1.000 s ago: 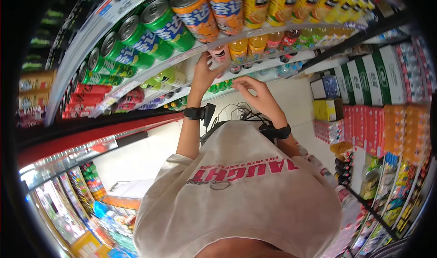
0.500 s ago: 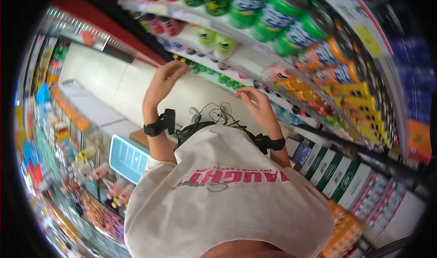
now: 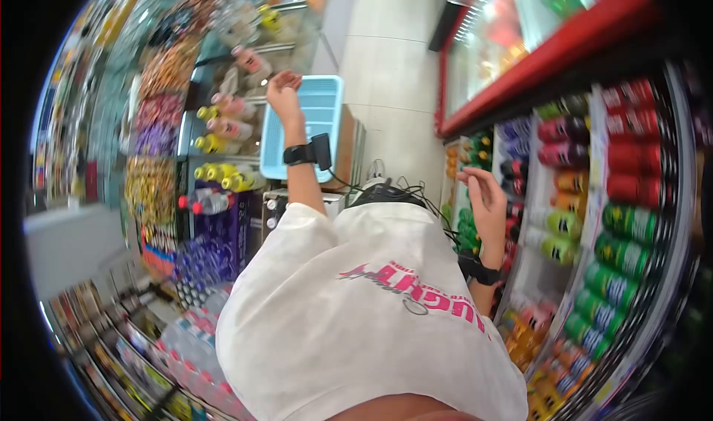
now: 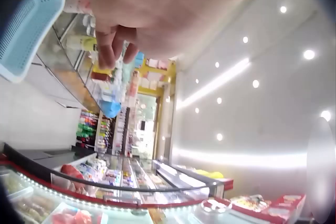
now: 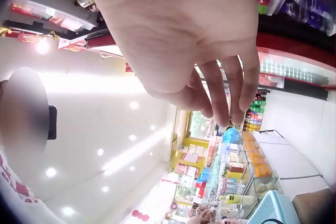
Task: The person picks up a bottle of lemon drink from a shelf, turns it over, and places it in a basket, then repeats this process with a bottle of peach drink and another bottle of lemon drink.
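Observation:
My left hand (image 3: 288, 101) is over the left edge of a light blue basket (image 3: 337, 101), its fingers loosely bent and holding nothing. In the left wrist view that hand (image 4: 149, 14) appears beside the basket (image 4: 32, 30), with a gap between them. Beside the drink shelves is my right hand (image 3: 486, 204), empty, fingers relaxed. The right wrist view shows this hand (image 5: 184, 40) with its fingers hanging slightly apart, the basket (image 5: 274, 212) far below them. The part of the basket under the left hand is hidden.
Pink-labelled bottles (image 3: 230, 128) and yellow-capped bottles stand on a glass counter left of the basket. Green cans (image 3: 610, 283) and red cans (image 3: 635, 153) line the right-hand shelves. A red-framed display case (image 3: 483, 101) is ahead, beside the tiled floor (image 3: 390, 72).
The view has swung from the drink shelves toward the counter. My left hand has left a pink bottle on the shelf and moved over to the basket; the right hand stays empty.

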